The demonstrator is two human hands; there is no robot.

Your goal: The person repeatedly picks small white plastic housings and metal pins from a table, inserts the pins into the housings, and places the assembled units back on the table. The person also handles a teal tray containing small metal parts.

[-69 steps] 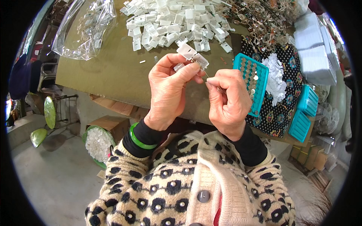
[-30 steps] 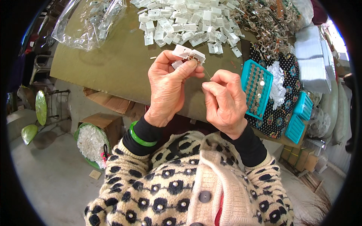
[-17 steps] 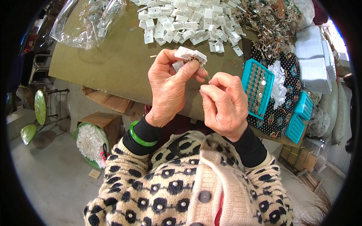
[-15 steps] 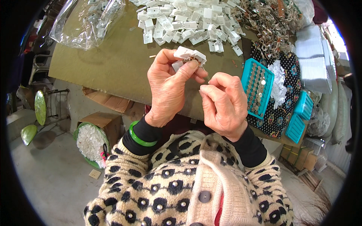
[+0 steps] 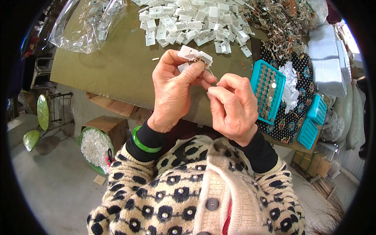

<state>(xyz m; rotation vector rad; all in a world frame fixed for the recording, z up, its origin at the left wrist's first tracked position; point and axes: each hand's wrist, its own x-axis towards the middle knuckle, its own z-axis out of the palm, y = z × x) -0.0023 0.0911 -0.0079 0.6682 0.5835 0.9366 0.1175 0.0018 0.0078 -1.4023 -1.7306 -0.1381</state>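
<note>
My left hand [image 5: 174, 84] is closed around a small white plastic case [image 5: 192, 56] with its lid flap folded out, the thumb pressing on its near part. Brownish bits show inside the case, partly behind the thumb. From the case a thin wire-like strand [image 5: 212, 72] runs down toward my right hand [image 5: 235, 105]. That hand is close beside the left, thumb and index finger pinched together; whatever lies between their tips is too small to make out. Both hands are above the near edge of the olive-green table [image 5: 105, 74].
A heap of white plastic cases [image 5: 192, 25] lies at the back, a tangled pile of wired parts [image 5: 280, 23] right of it. To the right, a teal tray [image 5: 256, 74] holds round metal cells beside white pieces [image 5: 289, 88]. A clear plastic bag [image 5: 74, 39] sits far left.
The left hand has tipped the white case slightly and shifted it a little to the left. The right hand keeps its pinch in nearly the same place.
</note>
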